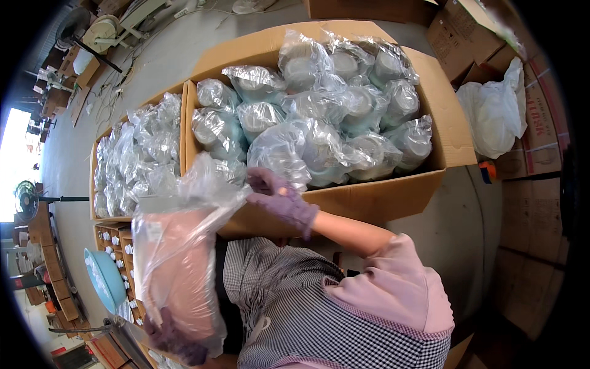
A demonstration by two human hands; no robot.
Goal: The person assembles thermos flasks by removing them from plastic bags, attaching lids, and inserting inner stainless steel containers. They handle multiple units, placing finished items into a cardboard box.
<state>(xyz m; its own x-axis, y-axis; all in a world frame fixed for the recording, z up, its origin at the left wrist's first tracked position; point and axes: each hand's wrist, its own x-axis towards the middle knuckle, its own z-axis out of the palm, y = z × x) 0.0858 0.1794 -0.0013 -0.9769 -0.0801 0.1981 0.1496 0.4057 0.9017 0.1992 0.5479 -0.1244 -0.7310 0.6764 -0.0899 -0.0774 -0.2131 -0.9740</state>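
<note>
Both gloved hands hold one pink bowl (178, 277) wrapped in a clear plastic bag (196, 197), its long axis near upright, the bag mouth pointing up. Low at the bottom, the left hand (175, 344) grips the bowl's lower edge. Further right, the right hand (279, 197) pinches the bag top, forearm bent inward, before the big carton (369, 197) of bagged bowls.

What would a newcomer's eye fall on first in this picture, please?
Probably the big cardboard box at centre, heaped with pale bowls wrapped in clear plastic bags. Just below it, two purple-gloved hands work a pink item in a clear bag: the right hand pinches its top, the left hand supports it underneath.
</note>
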